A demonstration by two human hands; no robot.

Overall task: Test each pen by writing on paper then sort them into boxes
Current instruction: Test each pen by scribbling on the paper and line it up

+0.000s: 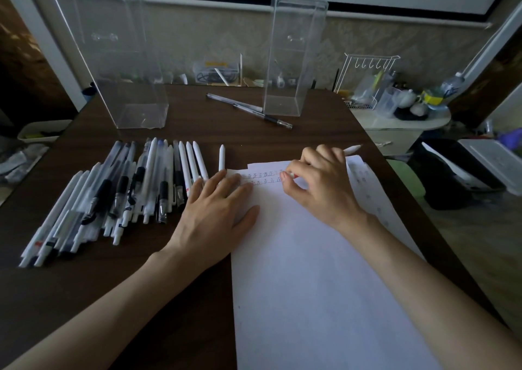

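Pen is being pinched by the right hand, its fingers curling round it, writing at the paper's far edge among rows of marks. The left hand is lying flat, steadying the sheet. A pile of pens is waiting on the left; both clear boxes are looking empty, so most sorting seems left.

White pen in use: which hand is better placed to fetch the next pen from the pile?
Left. The left hand lies flat on the paper, beside the pen pile, holding nothing; the right hand, farther off, grips the white pen.
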